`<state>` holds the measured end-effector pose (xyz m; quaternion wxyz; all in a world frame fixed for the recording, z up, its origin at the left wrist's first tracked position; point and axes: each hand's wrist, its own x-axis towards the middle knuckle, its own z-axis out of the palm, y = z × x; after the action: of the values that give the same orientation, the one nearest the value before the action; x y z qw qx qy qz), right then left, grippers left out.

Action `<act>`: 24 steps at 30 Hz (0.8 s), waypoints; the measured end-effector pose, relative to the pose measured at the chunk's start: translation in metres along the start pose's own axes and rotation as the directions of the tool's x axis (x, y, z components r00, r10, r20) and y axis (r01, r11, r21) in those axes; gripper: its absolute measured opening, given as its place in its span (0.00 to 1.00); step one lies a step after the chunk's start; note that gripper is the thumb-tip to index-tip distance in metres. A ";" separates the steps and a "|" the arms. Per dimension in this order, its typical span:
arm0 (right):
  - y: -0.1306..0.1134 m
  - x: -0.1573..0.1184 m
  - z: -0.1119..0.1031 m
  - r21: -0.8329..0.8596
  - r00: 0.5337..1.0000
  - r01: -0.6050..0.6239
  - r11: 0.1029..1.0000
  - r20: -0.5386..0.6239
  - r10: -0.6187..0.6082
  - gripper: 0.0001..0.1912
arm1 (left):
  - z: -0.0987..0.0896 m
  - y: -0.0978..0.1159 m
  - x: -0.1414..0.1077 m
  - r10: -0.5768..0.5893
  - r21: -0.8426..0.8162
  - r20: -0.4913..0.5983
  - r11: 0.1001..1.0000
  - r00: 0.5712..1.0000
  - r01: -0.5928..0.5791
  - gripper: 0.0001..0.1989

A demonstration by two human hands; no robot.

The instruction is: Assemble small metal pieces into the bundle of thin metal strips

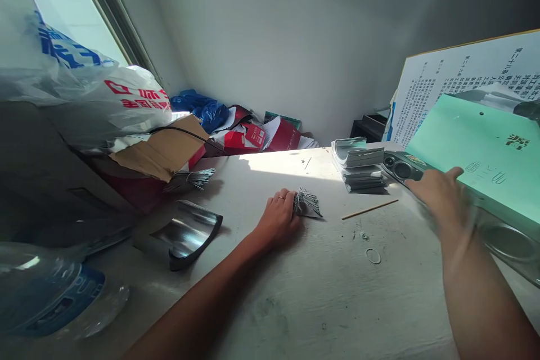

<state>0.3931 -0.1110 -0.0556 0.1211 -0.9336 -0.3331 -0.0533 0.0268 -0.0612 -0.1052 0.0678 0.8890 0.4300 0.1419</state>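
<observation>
My left hand (280, 214) is closed round a bundle of thin grey strips (307, 201), whose ends fan out to the right on the white table (312, 304). On the right, my right hand (441, 194), partly blurred, is at the front edge of a green box (485, 152), beside a grey device with round openings (403, 167). Its thumb and forefinger are spread apart; whether it touches the box I cannot tell. A thin wooden stick (370, 209) and a pale ring (373, 256) lie between the hands. Stacked grey pieces (360, 166) stand behind the stick.
A curved, shiny metal piece (188, 230) and another wire-like bundle (200, 178) lie left. A clear bottle (54, 292) is at the lower left, below plastic bags (126, 98) and cardboard (162, 149). A printed board (464, 81) leans behind the green box.
</observation>
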 end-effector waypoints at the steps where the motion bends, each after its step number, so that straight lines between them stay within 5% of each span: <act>1: -0.010 -0.009 -0.003 0.074 0.993 0.096 0.993 -0.069 -0.091 0.26 | 0.000 0.000 0.000 0.003 0.001 -0.001 1.000 1.000 -0.003 0.24; 3: -0.035 -0.028 -0.005 0.260 0.930 0.362 0.895 -0.171 -0.326 0.20 | -0.001 0.000 0.000 0.008 0.005 -0.001 1.000 1.000 -0.008 0.23; 4: -0.048 -0.038 -0.004 0.383 0.847 0.523 0.761 -0.140 -0.512 0.18 | -0.001 0.001 -0.001 0.011 0.008 0.001 1.000 1.000 -0.011 0.23; 7: -0.082 -0.069 0.012 0.593 0.463 0.737 0.325 -0.092 -0.882 0.17 | -0.002 0.001 -0.001 0.018 0.022 0.011 1.000 1.000 -0.018 0.23; 8: -0.090 -0.079 0.020 0.581 0.388 0.773 0.256 -0.113 -0.915 0.19 | -0.002 0.001 -0.001 0.022 0.027 0.016 0.999 1.000 -0.023 0.22; 12: -0.108 -0.104 0.053 0.587 0.333 0.779 0.219 -0.092 -0.939 0.28 | -0.001 0.000 -0.003 0.043 0.031 0.037 0.999 0.998 -0.044 0.21; 16: -0.111 -0.108 0.062 0.631 0.254 0.759 0.163 -0.055 -0.966 0.27 | 0.001 -0.002 -0.004 0.051 0.018 0.035 0.999 0.998 -0.052 0.20; 24: -0.114 -0.113 0.048 0.476 0.305 0.850 0.225 -0.097 -0.947 0.14 | 0.000 0.000 -0.004 0.045 0.004 0.032 0.999 0.998 -0.045 0.19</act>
<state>0.2347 -0.0820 -0.1005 0.2392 -0.5088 -0.8245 0.0639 0.0242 -0.0644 -0.1064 0.0695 0.9008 0.4091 0.1281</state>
